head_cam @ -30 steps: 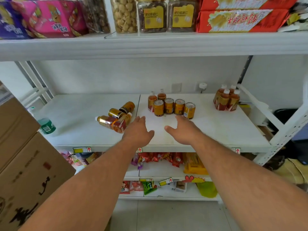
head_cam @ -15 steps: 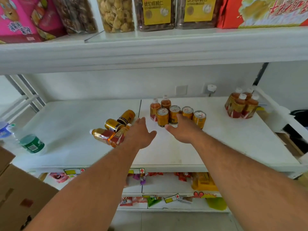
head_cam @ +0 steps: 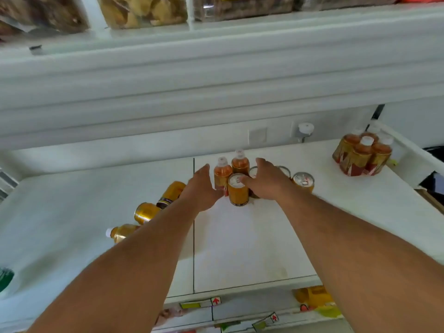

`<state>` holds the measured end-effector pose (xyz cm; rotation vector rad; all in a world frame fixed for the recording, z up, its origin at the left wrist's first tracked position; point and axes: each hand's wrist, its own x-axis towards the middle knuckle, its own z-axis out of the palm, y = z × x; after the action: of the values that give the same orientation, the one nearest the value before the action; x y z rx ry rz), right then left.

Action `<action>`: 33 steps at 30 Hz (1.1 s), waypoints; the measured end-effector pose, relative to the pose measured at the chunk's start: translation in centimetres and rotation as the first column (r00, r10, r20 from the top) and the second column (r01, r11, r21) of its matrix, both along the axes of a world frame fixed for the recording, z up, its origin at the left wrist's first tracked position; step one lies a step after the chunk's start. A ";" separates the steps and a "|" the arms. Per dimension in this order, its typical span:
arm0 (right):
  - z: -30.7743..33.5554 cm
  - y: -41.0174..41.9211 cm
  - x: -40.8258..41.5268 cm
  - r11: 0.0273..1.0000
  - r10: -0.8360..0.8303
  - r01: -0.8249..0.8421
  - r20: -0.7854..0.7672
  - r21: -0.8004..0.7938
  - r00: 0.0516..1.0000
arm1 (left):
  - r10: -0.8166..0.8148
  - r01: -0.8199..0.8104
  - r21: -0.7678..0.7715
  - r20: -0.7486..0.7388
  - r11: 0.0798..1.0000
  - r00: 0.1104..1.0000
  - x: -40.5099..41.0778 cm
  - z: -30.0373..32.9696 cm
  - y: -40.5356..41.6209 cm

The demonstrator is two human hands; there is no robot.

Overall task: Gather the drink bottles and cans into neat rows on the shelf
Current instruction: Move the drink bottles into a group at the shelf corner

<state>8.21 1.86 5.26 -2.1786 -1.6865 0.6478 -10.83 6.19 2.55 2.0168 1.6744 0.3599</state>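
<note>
Cans (head_cam: 237, 189) between open hands (head_cam: 200, 189), labels too blurred to read.

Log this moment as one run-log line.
left hand: open, beside upright cans | right hand: open, over can row | tipped cans: lying left | shelf: rows unfinished

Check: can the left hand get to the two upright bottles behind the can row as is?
Probably yes. The left hand is open beside the nearer of the two upright bottles, with bare shelf between them. The front can stands right of that path, under the right hand.
</note>
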 end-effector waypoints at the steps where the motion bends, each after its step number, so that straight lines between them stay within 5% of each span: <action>1: -0.2 0.7 0.1 1.000 0.001 -0.001 0.010 -0.007 1.000 | -0.003 0.004 -0.006 0.010 1.000 1.000 0.1 -0.3 0.7; 22: -2.4 10.4 2.7 0.978 0.184 -0.191 -0.092 -0.084 0.979 | -0.101 0.125 -0.096 0.222 0.987 0.970 1.3 -4.8 7.7; 27: -3.6 10.8 2.8 0.990 0.137 -0.134 -0.068 0.047 0.988 | -0.092 0.109 -0.051 0.259 0.993 0.961 0.9 -4.9 8.1; 33: -0.6 10.2 3.6 0.962 0.086 -0.025 -0.211 0.273 0.974 | -0.010 -0.005 0.037 0.401 0.999 0.916 0.2 -2.1 8.1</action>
<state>11.83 12.05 4.64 -1.8071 -1.6186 0.6106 -10.65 14.33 0.41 1.8152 1.4147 0.7549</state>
